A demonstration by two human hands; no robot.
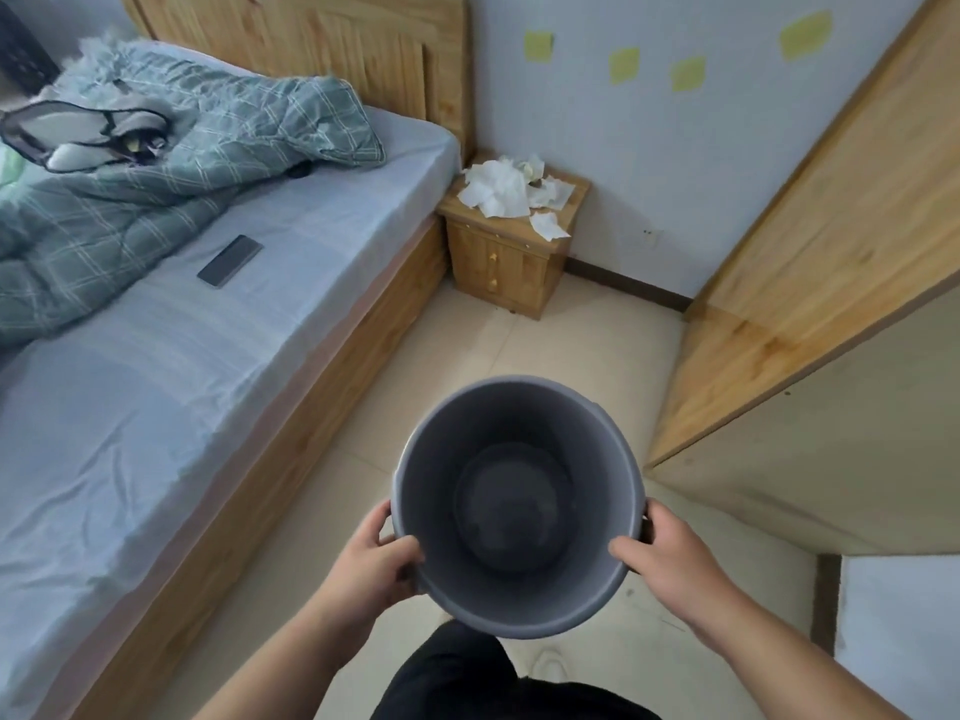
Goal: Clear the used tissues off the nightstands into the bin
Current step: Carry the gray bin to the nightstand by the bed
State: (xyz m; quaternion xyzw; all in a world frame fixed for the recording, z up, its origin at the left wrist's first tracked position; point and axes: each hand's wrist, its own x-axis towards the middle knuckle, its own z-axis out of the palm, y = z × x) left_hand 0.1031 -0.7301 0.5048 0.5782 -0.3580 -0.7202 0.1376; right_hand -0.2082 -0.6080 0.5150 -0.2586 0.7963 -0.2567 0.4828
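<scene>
Grey and smooth, a round plastic bin (431,491) is held mouth-up over the pale tiled floor (493,345), its inner wall and round bottom in plain view. The left hand (374,558) and the right hand (670,553) each grip the rim on their own side, fingers curled over the edge.

Well ahead of the bin, crumpled white tissues (506,192) lie heaped on a small knotty-pine nightstand (498,262) in the corner, one sheet drooping over its front edge. A narrow strip of floor runs from the bin to the nightstand, hemmed by the wooden-framed bed (322,407) on the left and a tall wooden wardrobe panel (779,252) on the right.

On the bed's blue-grey sheet a flat black phone (230,260) lies beside a rumpled green checked quilt (156,163). Square yellow sticky notes (623,65) dot the pale wall.
</scene>
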